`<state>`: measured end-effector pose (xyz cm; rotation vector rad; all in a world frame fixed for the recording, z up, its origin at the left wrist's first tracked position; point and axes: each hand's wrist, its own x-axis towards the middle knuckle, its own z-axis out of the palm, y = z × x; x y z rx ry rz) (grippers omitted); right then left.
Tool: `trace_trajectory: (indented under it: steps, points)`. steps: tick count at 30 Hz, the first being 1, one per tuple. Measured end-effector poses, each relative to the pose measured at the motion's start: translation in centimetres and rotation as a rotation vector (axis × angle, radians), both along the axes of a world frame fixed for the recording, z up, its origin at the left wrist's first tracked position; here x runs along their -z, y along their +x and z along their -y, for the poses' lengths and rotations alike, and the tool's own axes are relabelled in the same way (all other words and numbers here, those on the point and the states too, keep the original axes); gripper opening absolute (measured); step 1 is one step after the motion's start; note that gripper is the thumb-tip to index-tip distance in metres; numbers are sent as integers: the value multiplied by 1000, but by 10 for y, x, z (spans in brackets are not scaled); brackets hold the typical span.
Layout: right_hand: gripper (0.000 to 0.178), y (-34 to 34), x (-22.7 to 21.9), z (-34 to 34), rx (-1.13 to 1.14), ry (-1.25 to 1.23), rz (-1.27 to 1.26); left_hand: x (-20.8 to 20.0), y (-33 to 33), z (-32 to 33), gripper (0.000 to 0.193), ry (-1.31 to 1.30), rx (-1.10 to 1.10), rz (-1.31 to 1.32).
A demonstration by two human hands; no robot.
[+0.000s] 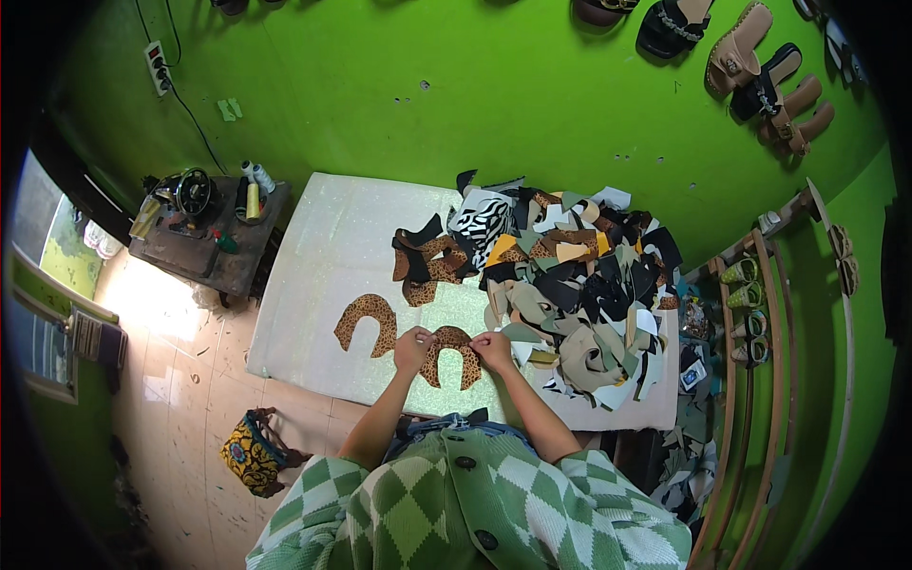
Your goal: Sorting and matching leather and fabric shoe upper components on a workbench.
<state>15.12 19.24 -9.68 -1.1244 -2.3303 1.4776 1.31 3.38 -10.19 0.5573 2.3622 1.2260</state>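
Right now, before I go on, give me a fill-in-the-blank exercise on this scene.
1. The left hand and right hand touch a leopard piece; a similar piece lies to its ____.
2. On the table, the scrap pile lies on the ____ side.
3. The wall is coloured ____.
Missing words: left; right; green.

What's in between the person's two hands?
In the head view, a curved, spotted brown piece lies between the left hand and right hand, with fingers at both its sides.
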Motion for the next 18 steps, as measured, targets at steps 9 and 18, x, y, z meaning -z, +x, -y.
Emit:
trace_trajectory:
  steps: [9, 18]
  points:
    - [22, -6, 1, -4, 125, 8, 90, -5, 0, -3, 18, -72, -6, -41]
    - [21, -5, 6, -6, 123, 7, 140, -21, 5, -7, 16, -189, 3, -100]
